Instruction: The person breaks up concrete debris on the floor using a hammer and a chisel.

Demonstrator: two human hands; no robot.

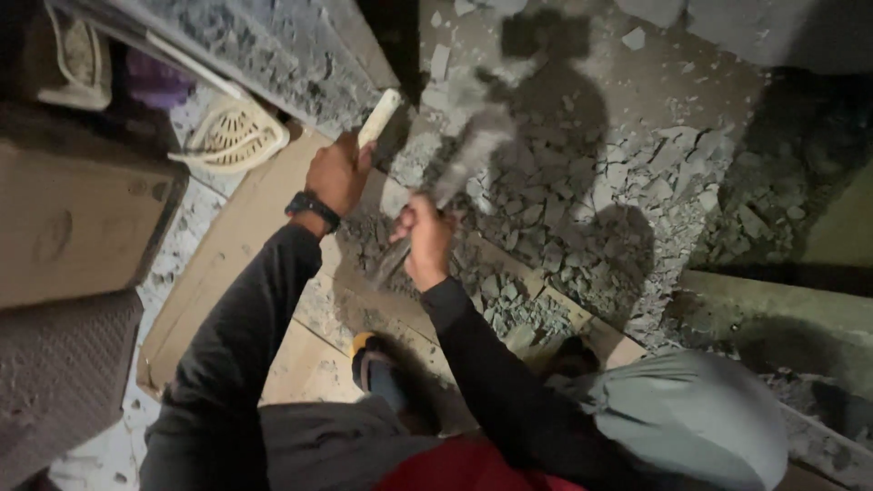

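Two hands (338, 173) (424, 238), one hammer (473, 150), one chisel (378, 116), one wristwatch (312, 209), one cream basket (232, 136).

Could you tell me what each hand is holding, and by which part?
Left hand grips a pale chisel near its lower end; right hand holds a blurred hammer by its handle.

Clearance entry: I see my hands (382, 205) hemmed left by a grey wall (273, 55) and a cream basket (232, 136). Broken rubble (618, 191) covers the floor ahead and right. Open passage: bare cardboard sheet (236, 264) lower left. A cardboard box (73, 218) blocks far left; my knee (691, 409) crowds lower right.
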